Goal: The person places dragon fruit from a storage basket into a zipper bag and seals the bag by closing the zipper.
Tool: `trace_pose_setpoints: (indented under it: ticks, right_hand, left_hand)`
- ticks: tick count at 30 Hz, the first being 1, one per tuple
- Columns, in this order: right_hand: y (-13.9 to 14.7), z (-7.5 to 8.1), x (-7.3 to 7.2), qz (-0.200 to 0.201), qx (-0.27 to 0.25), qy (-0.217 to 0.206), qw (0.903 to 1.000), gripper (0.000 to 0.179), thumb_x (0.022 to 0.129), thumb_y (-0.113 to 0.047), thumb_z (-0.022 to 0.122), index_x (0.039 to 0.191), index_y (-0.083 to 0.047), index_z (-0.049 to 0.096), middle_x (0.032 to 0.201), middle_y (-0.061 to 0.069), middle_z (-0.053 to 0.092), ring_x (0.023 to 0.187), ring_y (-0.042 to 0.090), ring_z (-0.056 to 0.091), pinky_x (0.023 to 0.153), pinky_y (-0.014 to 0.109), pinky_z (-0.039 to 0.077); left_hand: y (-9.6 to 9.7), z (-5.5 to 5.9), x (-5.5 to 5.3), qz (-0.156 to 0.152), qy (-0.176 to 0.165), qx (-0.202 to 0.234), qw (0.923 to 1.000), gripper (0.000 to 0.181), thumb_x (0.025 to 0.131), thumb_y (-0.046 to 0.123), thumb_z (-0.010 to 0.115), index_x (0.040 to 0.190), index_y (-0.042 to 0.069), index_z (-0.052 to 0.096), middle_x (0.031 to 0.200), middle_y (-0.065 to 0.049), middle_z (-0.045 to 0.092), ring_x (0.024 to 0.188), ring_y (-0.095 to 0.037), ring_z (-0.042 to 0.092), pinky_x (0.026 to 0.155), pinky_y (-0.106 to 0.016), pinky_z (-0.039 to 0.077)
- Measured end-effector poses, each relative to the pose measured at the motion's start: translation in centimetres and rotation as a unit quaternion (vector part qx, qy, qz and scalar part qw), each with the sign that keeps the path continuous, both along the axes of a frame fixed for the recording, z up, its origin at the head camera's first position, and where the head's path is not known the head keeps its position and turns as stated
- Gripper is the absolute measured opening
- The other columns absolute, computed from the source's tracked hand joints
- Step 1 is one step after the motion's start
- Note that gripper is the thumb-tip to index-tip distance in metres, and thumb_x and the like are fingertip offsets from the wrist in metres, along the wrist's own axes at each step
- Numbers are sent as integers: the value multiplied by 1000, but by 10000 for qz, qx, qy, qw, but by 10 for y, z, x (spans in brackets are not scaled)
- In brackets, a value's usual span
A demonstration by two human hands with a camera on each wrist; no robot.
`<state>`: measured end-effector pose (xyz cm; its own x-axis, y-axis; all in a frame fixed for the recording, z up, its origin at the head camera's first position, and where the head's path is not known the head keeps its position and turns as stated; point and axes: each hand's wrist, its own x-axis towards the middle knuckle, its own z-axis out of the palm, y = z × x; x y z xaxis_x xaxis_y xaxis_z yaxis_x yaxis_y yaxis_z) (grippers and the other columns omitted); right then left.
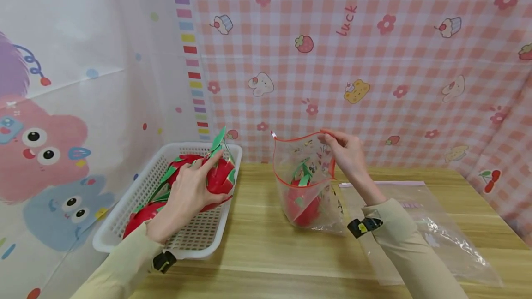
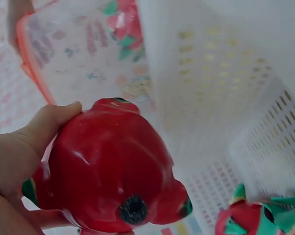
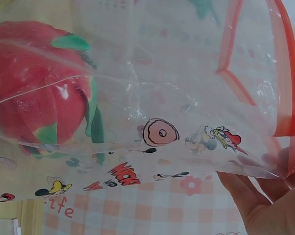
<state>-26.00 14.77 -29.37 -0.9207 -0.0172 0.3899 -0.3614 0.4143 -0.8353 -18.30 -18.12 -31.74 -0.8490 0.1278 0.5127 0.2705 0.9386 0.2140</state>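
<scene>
Wooden table (image 1: 257,262), white basket (image 1: 197,253), red fruit (image 2: 113,164) in left hand (image 1: 187,193)

Long pale-beige sleeves (image 1: 411,246) — black straps (image 1: 164,261) at both cuffs — small yellow patch (image 1: 363,228) on right strap.

On the table (image 1: 257,257) we count one white basket (image 1: 198,252) toward the left edge and two zip bags: one upright zip bag (image 1: 329,209), one flat zip bag (image 1: 440,239) nearer the right edge. We see one artificial dragon fruit (image 1: 305,204) bagged, one in the left hand (image 1: 187,190), at least two more basketed.
</scene>
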Motion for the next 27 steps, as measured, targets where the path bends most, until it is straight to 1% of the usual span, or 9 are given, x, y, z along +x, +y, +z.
trace_pose_setpoints:
  ticks: [2, 5, 8, 10, 13, 17, 20, 23, 27]
  right_hand:
    - [0, 0, 0, -9, -3, -23, 10000, 35, 99, -27, 49, 125, -6, 63, 118, 15, 68, 113, 26, 63, 95, 43, 50]
    - [-1, 0, 0, -25, 16, -58, 10000, 36, 99, -27, 49, 125, -6, 62, 118, 15, 68, 113, 26, 63, 95, 43, 50]
    - [-1, -1, 0, -33, 29, -70, 10000, 36, 99, -28, 49, 125, -7, 62, 118, 15, 68, 113, 26, 63, 95, 43, 50]
    - [-1, 0, 0, -23, 38, -53, 10000, 36, 99, -28, 49, 125, -7, 62, 118, 15, 68, 113, 27, 63, 96, 44, 49]
    - [-2, 0, 0, -9, 39, -45, 10000, 36, 99, -28, 49, 125, -7, 63, 118, 15, 68, 113, 27, 63, 96, 44, 49]
    - [-2, 1, 1, 6, -4, -105, 9999, 35, 99, -27, 50, 125, -7, 63, 118, 15, 68, 114, 27, 62, 98, 44, 48]
    - [-3, 2, 1, 26, -36, -156, 9999, 35, 99, -26, 49, 125, -7, 62, 119, 15, 67, 115, 27, 62, 98, 44, 48]
    - [-3, 2, 1, 35, -37, -177, 9998, 35, 99, -26, 49, 125, -8, 62, 120, 15, 67, 115, 26, 61, 98, 44, 48]
    - [-2, 1, 0, 28, -6, -139, 9999, 35, 99, -26, 49, 125, -8, 63, 119, 15, 67, 114, 26, 62, 98, 44, 48]
  left_hand:
    - [1, 2, 0, -156, 163, 119, 9997, 94, 59, 33, 90, 140, 19, 46, 104, -22, 64, 83, -35, 56, 63, -43, 53]
    - [4, 7, 0, -367, 366, 375, 9980, 95, 59, 34, 90, 141, 18, 46, 109, -21, 65, 85, -34, 58, 67, -44, 54]
    - [8, 13, 0, -543, 480, 769, 9944, 96, 59, 33, 90, 142, 16, 45, 116, -19, 65, 90, -34, 60, 68, -44, 56]
    - [11, 16, -1, -647, 494, 1124, 9903, 96, 60, 33, 90, 142, 16, 44, 118, -18, 65, 93, -33, 63, 70, -45, 58]
    - [17, 19, -3, -747, 485, 1665, 9820, 95, 61, 32, 89, 143, 18, 43, 119, -18, 65, 96, -33, 65, 71, -45, 58]
    - [27, 22, -3, -725, 352, 2308, 9697, 95, 63, 34, 88, 144, 26, 41, 120, -17, 65, 99, -33, 66, 73, -45, 58]
    - [35, 25, -2, -714, 245, 2713, 9595, 95, 64, 34, 88, 145, 30, 39, 119, -15, 65, 102, -32, 65, 75, -45, 58]
    - [42, 28, -4, -798, 267, 2915, 9529, 94, 65, 34, 87, 145, 32, 37, 120, -14, 65, 105, -30, 65, 76, -45, 58]
    - [50, 32, -8, -969, 418, 2968, 9491, 93, 67, 32, 86, 145, 31, 37, 124, -13, 63, 108, -30, 63, 79, -44, 58]
